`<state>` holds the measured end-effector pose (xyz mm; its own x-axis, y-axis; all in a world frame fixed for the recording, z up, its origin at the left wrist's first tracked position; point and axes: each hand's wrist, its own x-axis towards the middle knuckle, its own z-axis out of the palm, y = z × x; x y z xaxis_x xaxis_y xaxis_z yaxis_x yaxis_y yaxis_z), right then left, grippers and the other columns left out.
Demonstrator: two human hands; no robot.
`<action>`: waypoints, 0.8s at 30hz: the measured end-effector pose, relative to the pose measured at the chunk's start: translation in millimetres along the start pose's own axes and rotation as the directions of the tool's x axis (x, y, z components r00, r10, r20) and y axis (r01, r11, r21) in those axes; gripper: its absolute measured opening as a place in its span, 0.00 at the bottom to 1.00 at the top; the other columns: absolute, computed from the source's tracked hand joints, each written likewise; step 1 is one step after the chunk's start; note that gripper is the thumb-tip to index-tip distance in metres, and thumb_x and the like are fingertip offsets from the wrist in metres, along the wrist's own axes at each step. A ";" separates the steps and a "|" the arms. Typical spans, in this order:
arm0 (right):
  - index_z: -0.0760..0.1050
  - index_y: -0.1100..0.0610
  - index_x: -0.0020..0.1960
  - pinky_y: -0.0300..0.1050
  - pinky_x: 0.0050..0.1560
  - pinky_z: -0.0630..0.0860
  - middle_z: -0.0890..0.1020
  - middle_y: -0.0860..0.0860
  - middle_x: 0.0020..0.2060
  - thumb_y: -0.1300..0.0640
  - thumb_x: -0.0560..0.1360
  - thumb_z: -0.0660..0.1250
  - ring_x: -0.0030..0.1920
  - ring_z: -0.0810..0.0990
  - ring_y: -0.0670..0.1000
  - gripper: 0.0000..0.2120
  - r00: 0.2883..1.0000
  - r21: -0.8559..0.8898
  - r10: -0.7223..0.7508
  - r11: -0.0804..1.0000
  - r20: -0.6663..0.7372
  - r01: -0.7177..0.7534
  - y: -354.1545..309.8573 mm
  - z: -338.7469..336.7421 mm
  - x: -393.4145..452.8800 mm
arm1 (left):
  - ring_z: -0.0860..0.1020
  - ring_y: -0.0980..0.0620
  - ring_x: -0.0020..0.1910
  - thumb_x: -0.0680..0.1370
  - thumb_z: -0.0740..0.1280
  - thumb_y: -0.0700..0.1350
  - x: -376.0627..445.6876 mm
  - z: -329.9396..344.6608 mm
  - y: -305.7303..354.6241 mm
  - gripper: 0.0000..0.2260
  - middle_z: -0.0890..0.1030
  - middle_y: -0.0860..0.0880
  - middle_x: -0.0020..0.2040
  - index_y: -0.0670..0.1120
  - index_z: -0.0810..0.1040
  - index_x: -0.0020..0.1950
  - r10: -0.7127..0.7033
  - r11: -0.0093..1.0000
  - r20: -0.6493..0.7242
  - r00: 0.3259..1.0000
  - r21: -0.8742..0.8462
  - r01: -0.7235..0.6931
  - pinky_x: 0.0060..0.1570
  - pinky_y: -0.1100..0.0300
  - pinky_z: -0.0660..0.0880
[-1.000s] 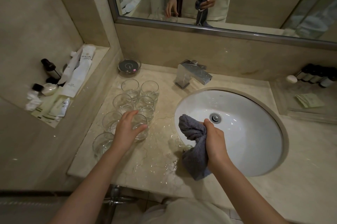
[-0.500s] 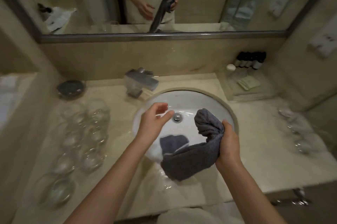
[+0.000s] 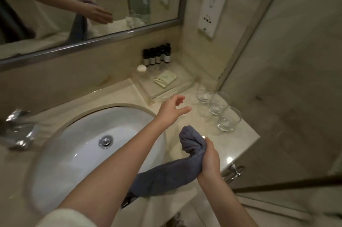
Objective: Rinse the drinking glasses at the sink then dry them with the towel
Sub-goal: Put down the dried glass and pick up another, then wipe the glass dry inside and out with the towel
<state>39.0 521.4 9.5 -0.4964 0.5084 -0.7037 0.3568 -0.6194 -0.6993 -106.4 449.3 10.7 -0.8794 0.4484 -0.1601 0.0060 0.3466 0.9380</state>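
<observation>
Several clear drinking glasses [image 3: 220, 108] stand in a cluster on the counter's right end, by the glass partition. My left hand [image 3: 171, 110] is stretched across the sink towards them, fingers spread, holding nothing, a short gap from the nearest glass. My right hand [image 3: 210, 158] grips a bunched grey-blue towel [image 3: 166, 176] near the counter's front edge; the towel's tail hangs back under my left forearm. The white oval sink [image 3: 74, 152] is below my left arm, with its chrome faucet [image 3: 18, 128] at the far left.
A clear tray [image 3: 166, 88] with small dark bottles [image 3: 157, 56], a white soap and green packets stands behind the glasses. A mirror runs along the back wall. A white wall panel [image 3: 212, 8] is at the right. The counter's right edge ends at a glass partition.
My view has swung right, from the glasses left of the sink to the ones on the right end. My left hand left those glasses and crossed over the sink. The towel stays in my right hand.
</observation>
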 end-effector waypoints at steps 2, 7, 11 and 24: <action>0.77 0.60 0.41 0.45 0.38 0.72 0.78 0.53 0.30 0.52 0.81 0.58 0.34 0.76 0.52 0.17 1.000 -0.039 0.005 0.999 -0.020 -0.006 -9.7 -6.2 13.4 | 0.73 0.52 0.63 0.74 0.74 0.47 29.9 14.5 1.1 0.25 0.76 0.47 0.64 0.44 0.72 0.69 -0.011 0.999 0.023 1.000 0.032 0.011 0.55 0.64 0.66; 0.79 0.62 0.42 0.46 0.43 0.74 0.81 0.55 0.31 0.50 0.80 0.58 0.35 0.78 0.53 0.19 0.999 -0.079 0.051 0.996 -0.002 -0.051 -18.5 -14.9 45.3 | 0.71 0.48 0.68 0.73 0.74 0.49 99.9 38.1 1.7 0.31 0.72 0.44 0.69 0.44 0.67 0.73 -0.053 0.994 0.043 0.998 0.097 0.049 0.61 0.59 0.67; 0.80 0.63 0.44 0.45 0.42 0.74 0.82 0.56 0.32 0.50 0.81 0.58 0.36 0.80 0.54 0.19 0.995 -0.085 0.095 0.992 0.000 -0.094 -24.7 -16.9 64.5 | 0.68 0.47 0.71 0.72 0.75 0.49 141.0 55.4 4.1 0.37 0.69 0.44 0.73 0.45 0.62 0.77 -0.063 0.991 0.085 0.994 0.120 0.053 0.64 0.59 0.65; 0.79 0.61 0.39 0.45 0.42 0.74 0.81 0.55 0.32 0.51 0.80 0.58 0.35 0.79 0.53 0.19 0.994 -0.110 0.112 0.988 0.019 -0.109 -44.2 -15.7 91.9 | 0.70 0.45 0.67 0.67 0.79 0.44 189.2 79.4 -12.8 0.40 0.69 0.43 0.70 0.48 0.63 0.75 -0.081 0.986 0.255 0.963 0.162 0.040 0.57 0.59 0.68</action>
<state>-10.0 604.9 -26.2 -0.4684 0.4244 -0.7749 0.4936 -0.6017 -0.6279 -235.1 595.1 -56.0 -0.7261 0.6145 -0.3086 0.0480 0.4929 0.8687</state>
